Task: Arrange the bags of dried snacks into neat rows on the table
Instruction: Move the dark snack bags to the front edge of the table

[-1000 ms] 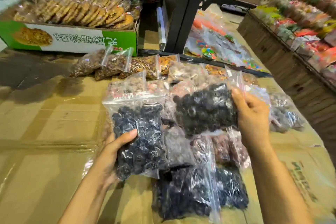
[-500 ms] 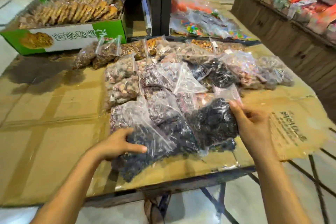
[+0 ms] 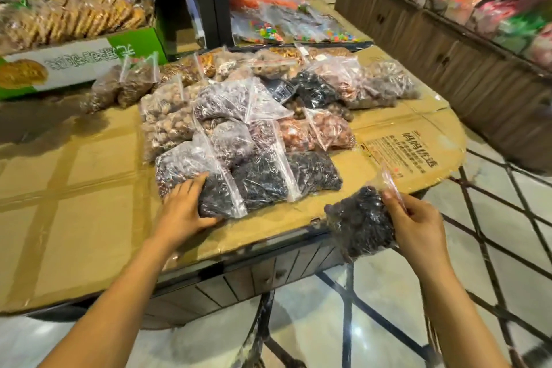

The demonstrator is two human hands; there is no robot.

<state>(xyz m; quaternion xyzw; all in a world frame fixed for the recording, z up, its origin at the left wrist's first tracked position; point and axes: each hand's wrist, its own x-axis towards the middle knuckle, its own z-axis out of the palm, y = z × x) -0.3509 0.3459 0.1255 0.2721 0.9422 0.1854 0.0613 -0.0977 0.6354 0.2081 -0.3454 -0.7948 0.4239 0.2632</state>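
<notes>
Left hand (image 3: 186,209): cupped round the near end of the front-row dark bag (image 3: 222,199), pinning it on the cardboard-topped table (image 3: 89,212).
Right hand (image 3: 418,224): pinching the zip strip of a dark dried-fruit bag (image 3: 361,224), which hangs off the table edge at 5 o'clock of the pile (image 3: 239,116).
Doing it well: I'd land it at 3 o'clock of the row's end bag (image 3: 313,170), sides touching, zip strips matching, fully on the cardboard.

Cardboard (image 3: 89,233) covers the table (image 3: 239,285); clear snack bags (image 3: 227,98) and a green box (image 3: 89,60) lie on it
</notes>
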